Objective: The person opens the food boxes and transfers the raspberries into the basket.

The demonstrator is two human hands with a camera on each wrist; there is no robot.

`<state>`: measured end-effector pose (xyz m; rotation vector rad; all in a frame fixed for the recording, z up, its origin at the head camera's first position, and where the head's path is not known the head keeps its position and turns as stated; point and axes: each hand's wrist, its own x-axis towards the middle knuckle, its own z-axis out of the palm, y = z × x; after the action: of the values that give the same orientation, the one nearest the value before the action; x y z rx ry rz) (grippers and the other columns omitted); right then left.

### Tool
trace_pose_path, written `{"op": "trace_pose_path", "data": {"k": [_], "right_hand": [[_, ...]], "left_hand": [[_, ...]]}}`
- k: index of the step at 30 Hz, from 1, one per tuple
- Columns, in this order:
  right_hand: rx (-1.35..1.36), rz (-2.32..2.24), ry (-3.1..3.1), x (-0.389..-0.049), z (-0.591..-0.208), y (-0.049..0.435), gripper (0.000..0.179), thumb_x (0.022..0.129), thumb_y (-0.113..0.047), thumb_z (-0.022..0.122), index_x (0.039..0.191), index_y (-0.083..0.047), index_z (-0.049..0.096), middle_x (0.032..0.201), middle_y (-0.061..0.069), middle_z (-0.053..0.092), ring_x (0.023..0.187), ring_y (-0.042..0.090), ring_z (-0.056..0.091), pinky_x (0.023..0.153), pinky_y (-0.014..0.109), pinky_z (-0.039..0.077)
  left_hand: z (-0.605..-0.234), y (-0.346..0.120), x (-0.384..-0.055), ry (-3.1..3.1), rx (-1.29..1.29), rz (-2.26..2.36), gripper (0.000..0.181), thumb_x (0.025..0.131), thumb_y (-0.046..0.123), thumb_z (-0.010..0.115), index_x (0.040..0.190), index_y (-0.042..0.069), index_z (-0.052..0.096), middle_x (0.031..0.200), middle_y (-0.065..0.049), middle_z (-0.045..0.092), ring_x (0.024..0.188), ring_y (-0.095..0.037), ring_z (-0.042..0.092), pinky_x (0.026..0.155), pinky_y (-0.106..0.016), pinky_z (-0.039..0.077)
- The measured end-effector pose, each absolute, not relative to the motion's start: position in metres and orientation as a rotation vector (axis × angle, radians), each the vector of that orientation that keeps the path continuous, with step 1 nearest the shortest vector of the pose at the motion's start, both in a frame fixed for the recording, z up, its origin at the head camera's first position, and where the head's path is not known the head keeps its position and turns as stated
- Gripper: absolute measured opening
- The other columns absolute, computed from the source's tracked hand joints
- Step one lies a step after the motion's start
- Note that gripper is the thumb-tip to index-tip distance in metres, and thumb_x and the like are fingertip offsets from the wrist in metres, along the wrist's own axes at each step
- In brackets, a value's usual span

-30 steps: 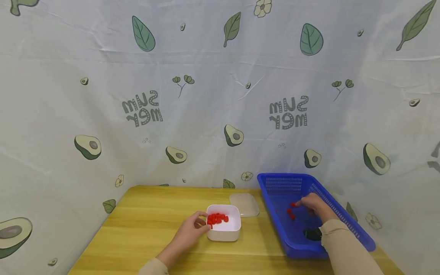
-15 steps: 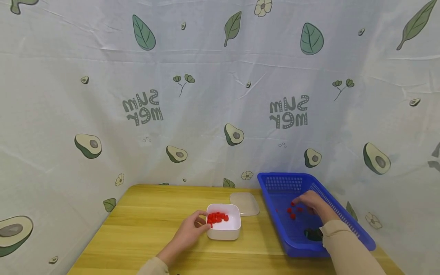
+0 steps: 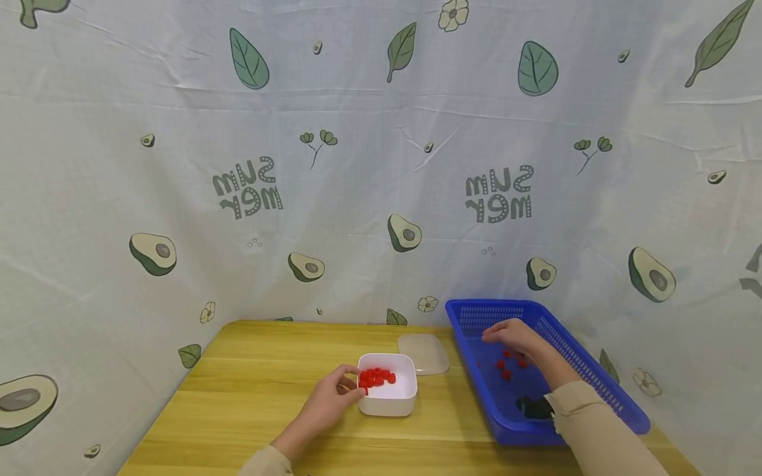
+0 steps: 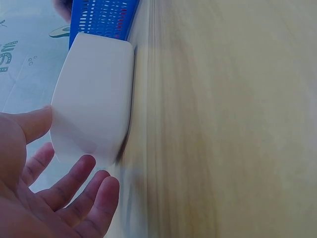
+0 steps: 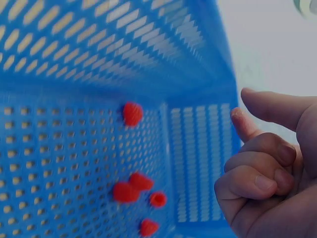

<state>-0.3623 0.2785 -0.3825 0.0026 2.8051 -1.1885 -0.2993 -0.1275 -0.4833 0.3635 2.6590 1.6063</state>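
In the head view, my left hand is at the left side of a small white box holding several raspberries. Thumb and index finger touch its rim, while the other fingers stand loosely apart beside it in the left wrist view. My right hand hovers over the blue basket. In the right wrist view its thumb and index finger extend with nothing visible between them; the other three fingers curl into the palm, and whether anything is hidden there I cannot tell. Several raspberries lie on the basket floor.
A flat, translucent lid lies on the wooden table behind the white box, near the basket's left wall. Just below my right wrist shows a dark object. A patterned curtain hangs behind the table.
My right hand has risen and moved left, off the raspberries it was touching at the basket floor, exposing more of them. My left hand and the white box have stayed put.
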Motion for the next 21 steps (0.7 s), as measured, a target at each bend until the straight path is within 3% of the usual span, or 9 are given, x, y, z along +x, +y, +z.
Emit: {"op": "trace_pose_path", "data": {"k": [3,7,10,21], "right_hand": [[-0.014,-1.222,2.782,-0.361,-0.379,0.267,0.037,0.094,-0.021,0.068,0.119,0.005,0.068,0.088,0.007,0.067,0.043,0.010,0.032,0.046,0.027,0.034],[-0.079,-1.267,2.745,-0.361,-0.374,0.253,0.036,0.095,-0.019,0.068,0.121,0.006,0.066,0.060,-0.004,0.043,0.044,0.008,0.029,0.045,0.024,0.029],[-0.102,-1.315,2.707,-0.359,-0.370,0.243,0.038,0.095,-0.018,0.068,0.123,0.006,0.064,0.055,-0.007,0.033,0.044,0.008,0.027,0.044,0.024,0.027],[-0.202,-1.337,2.672,-0.350,-0.362,0.203,0.032,0.092,-0.021,0.072,0.116,0.000,0.068,0.053,-0.006,0.034,0.045,0.008,0.026,0.045,0.023,0.026]], "left_hand": [[-0.483,-0.128,-0.299,2.658,0.352,1.605,0.039,0.093,0.027,0.074,0.127,0.015,0.061,0.103,-0.003,0.066,0.091,-0.020,0.058,0.075,-0.033,0.051],[-0.484,-0.127,-0.300,2.659,0.342,1.599,0.039,0.093,0.026,0.074,0.128,0.015,0.061,0.103,-0.003,0.066,0.091,-0.020,0.058,0.076,-0.034,0.051],[-0.484,-0.128,-0.301,2.659,0.343,1.592,0.039,0.093,0.026,0.074,0.128,0.015,0.061,0.104,-0.003,0.066,0.092,-0.020,0.058,0.077,-0.036,0.052],[-0.484,-0.129,-0.300,2.652,0.354,1.595,0.039,0.093,0.027,0.074,0.128,0.015,0.061,0.105,-0.003,0.066,0.092,-0.020,0.058,0.077,-0.034,0.052]]}}
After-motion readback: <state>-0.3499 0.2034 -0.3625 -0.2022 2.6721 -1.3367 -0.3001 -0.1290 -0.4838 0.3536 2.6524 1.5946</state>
